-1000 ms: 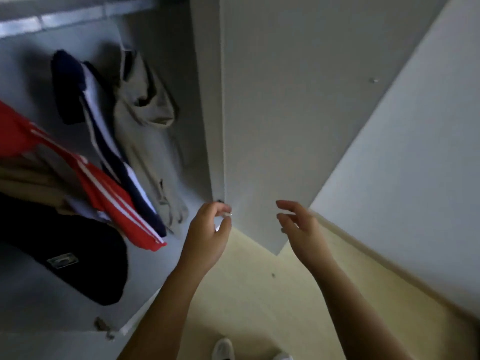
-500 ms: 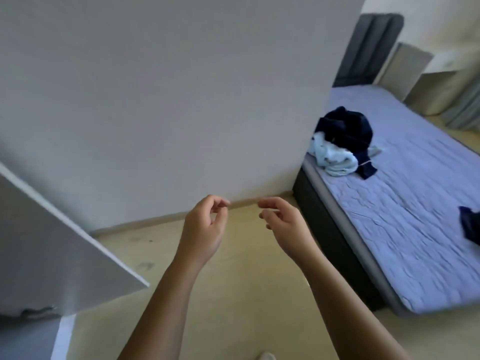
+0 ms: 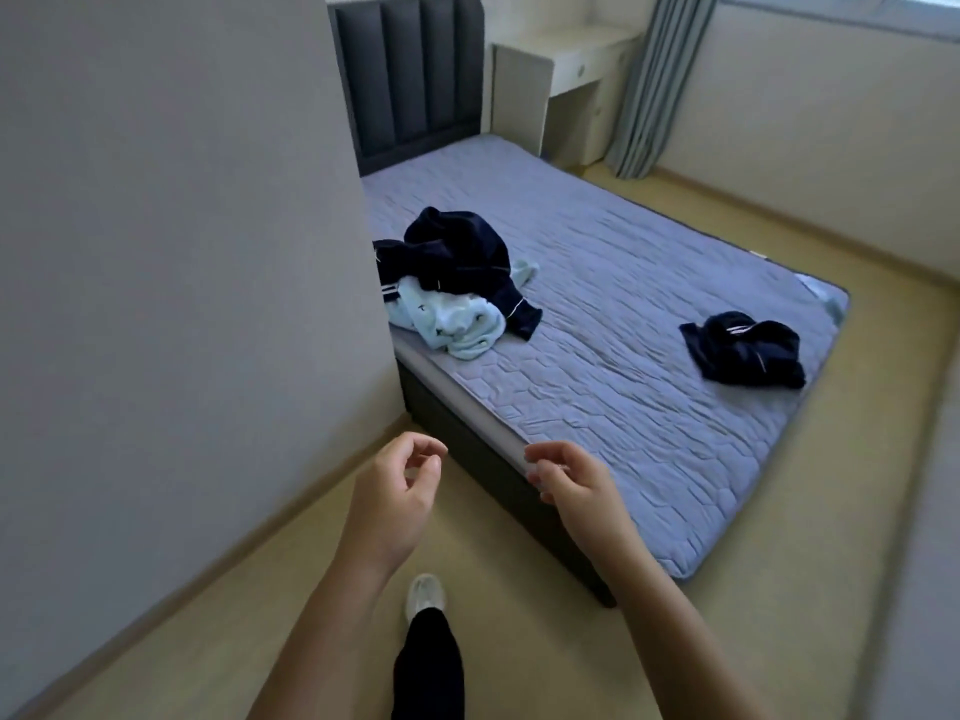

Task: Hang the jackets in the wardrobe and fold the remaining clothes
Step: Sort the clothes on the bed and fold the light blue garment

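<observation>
A rumpled heap of clothes lies on the blue-grey quilted bed (image 3: 649, 283), along its left edge, roughly midway down from the dark padded headboard. On top of the heap is a navy garment with thin white piping (image 3: 457, 257), crumpled, one sleeve or leg trailing toward the foot of the bed. Beneath and in front of it is a pale blue garment (image 3: 452, 319), bunched and unfolded, touching the mattress edge. Well apart, near the bed's right edge and closer to its foot, a second navy garment with white trim (image 3: 745, 350) lies in a loose, flattened crumple.
</observation>
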### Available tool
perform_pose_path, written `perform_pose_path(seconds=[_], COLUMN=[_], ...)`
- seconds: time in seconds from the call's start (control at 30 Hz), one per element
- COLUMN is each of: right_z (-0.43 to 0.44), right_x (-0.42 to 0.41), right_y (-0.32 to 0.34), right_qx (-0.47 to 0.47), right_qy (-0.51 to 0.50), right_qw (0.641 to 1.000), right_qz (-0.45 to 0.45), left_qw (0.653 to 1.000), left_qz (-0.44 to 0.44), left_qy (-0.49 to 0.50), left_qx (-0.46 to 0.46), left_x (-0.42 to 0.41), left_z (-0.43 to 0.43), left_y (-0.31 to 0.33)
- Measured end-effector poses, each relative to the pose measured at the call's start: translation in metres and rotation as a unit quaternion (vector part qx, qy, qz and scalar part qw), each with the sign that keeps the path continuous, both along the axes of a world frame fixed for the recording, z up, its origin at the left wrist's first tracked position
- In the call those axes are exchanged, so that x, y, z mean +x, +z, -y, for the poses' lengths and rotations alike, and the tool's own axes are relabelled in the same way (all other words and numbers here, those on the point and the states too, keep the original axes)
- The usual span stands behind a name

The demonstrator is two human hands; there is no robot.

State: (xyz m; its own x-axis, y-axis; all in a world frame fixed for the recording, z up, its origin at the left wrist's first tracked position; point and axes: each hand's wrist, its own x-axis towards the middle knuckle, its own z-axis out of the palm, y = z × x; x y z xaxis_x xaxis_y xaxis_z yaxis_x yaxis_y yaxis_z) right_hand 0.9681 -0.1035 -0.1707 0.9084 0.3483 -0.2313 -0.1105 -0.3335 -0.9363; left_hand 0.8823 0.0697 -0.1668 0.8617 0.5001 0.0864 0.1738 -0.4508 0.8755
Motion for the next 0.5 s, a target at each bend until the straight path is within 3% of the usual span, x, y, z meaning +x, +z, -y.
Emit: perform_pose_path(seconds=[0.3, 0.5], right_z=[-0.068, -0.068], right_x=[0.208, 0.294], right_y=[-0.004, -0.010], right_qx=[-0.011, -0.026], right_qy=[-0.087, -0.123], right_qw=[0.996, 0.992], right_qz=[0.001, -0.002], left_qw=[0.995, 0.982], left_qz=[-0.031, -0.063], left_qy=[-0.096, -0.180], left_qx=[-0.011, -0.004], left_x=[0.250, 0.370], left_z=[-0.084, -0.087], left_y=[-0.012, -0.014])
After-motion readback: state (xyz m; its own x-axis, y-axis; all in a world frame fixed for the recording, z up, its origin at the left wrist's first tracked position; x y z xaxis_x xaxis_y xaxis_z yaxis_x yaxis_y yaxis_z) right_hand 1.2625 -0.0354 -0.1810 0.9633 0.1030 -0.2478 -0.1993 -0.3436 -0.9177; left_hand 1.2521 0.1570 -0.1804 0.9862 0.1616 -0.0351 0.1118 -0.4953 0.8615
